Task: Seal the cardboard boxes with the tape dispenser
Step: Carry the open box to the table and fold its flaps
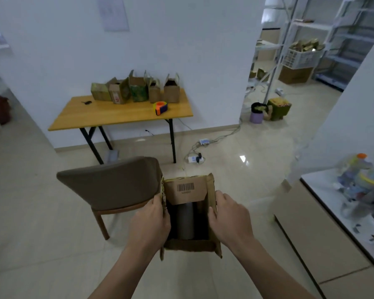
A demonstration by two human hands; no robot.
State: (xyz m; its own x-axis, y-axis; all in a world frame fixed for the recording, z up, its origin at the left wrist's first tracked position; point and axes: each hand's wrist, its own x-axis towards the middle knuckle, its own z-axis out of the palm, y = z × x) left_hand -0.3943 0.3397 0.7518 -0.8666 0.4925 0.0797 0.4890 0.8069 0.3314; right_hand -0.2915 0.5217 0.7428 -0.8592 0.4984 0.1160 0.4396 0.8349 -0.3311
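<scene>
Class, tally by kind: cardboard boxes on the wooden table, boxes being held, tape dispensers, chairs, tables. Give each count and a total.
Table: 1
Boxes on it: 5
Held box, gripped by left hand and right hand: 1
Tape dispenser: 1
Chair: 1
Total: 9

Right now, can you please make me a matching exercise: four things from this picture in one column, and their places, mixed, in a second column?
1. tape dispenser
2. barcoded cardboard box
3. chair
4. row of open boxes

A. on the floor, left of the held box
B. between the left hand and right hand
C. along the table's far edge, by the wall
D. on the table, in front of that row

Pairs: 1-D, 2-B, 3-A, 4-C
</scene>
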